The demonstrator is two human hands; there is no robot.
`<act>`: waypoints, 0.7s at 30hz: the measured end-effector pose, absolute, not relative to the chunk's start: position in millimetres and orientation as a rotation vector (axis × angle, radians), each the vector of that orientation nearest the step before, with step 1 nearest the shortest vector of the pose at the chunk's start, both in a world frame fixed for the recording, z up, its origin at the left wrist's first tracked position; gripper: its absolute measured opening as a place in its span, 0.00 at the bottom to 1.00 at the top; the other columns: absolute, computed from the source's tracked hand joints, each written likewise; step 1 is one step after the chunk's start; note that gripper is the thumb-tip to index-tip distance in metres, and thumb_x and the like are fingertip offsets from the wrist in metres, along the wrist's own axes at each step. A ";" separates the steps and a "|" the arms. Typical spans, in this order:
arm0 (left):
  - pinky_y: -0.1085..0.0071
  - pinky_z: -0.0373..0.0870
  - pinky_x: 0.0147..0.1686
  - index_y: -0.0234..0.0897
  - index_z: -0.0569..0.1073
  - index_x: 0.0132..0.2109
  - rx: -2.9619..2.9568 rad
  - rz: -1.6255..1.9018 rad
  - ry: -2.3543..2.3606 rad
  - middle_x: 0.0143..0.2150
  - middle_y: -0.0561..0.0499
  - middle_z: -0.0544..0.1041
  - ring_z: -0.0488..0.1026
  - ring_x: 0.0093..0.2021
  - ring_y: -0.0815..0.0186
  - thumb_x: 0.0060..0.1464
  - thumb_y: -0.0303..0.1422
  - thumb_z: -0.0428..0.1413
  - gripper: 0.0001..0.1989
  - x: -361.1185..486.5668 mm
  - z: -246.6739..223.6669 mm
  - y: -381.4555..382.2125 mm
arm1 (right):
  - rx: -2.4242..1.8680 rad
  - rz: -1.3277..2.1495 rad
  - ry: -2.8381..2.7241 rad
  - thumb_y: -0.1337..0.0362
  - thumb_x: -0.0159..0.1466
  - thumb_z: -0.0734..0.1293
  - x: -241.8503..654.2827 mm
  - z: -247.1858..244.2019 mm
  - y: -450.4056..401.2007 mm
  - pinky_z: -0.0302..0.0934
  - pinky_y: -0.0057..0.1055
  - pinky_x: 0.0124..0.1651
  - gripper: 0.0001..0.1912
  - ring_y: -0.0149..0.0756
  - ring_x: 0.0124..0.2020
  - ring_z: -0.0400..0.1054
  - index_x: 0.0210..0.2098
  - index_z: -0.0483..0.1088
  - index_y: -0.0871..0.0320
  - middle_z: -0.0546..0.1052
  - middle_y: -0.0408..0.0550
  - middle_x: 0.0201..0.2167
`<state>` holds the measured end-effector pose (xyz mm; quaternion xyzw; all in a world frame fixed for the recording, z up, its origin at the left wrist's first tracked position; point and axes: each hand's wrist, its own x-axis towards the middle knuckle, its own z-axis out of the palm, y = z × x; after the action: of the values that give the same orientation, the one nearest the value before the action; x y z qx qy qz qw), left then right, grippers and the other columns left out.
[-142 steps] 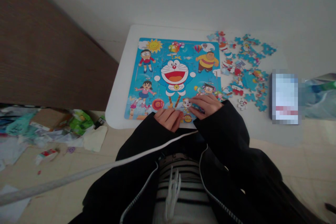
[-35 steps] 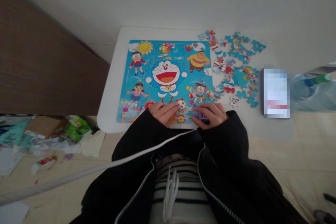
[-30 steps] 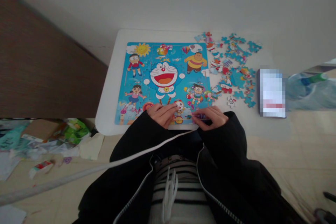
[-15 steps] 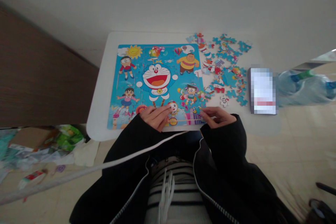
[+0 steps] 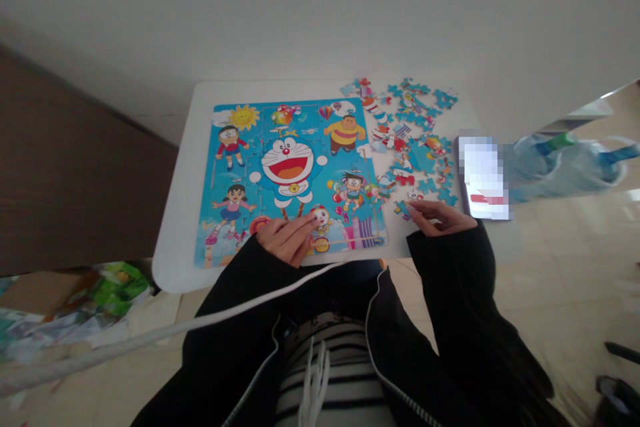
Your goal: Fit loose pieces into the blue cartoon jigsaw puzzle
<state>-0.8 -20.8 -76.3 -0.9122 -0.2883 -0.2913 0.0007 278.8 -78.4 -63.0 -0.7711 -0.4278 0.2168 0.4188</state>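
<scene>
A blue cartoon jigsaw puzzle (image 5: 240, 173) in a flat board lies on the white table (image 5: 175, 213), with a laughing blue-and-white cat figure in its middle. My left hand (image 5: 287, 238) rests on the puzzle's lower edge, fingers stretched out flat beside a small red-and-white figure. Just right of the board, my right hand (image 5: 440, 217) pinches a small puzzle piece (image 5: 401, 208) between thumb and fingers. Beyond that hand, a heap of loose puzzle pieces (image 5: 417, 153) spreads along the board's right side. My palms are hidden.
A phone (image 5: 485, 177) with a blurred screen lies at the table's right end. Large clear plastic bottles (image 5: 575, 167) stand past it. A white cord (image 5: 225, 312) crosses in front of my body. On the left are a dark brown panel (image 5: 75, 167) and a green bag (image 5: 120, 287) among floor clutter.
My right hand has moved right, off the puzzle's lower right corner, with the small piece in its fingers. My left hand stays on the puzzle. The view has shifted slightly.
</scene>
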 end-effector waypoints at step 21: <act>0.70 0.67 0.32 0.37 0.71 0.49 -2.870 -0.856 -1.008 0.46 0.49 0.76 0.73 0.34 0.68 0.54 0.23 0.51 0.16 2.2 -68.7 -24.1 | -1.938 0.592 -1.070 0.55 0.52 0.68 282.6 -61.1 -83.7 0.64 0.26 0.20 0.12 0.30 0.20 0.68 0.31 0.76 0.56 0.77 0.45 0.23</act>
<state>2.2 -24.1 -68.7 -0.9082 -0.3189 -0.2710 -0.0093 282.6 -83.7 -61.1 -0.7704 -0.4255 0.2352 0.4125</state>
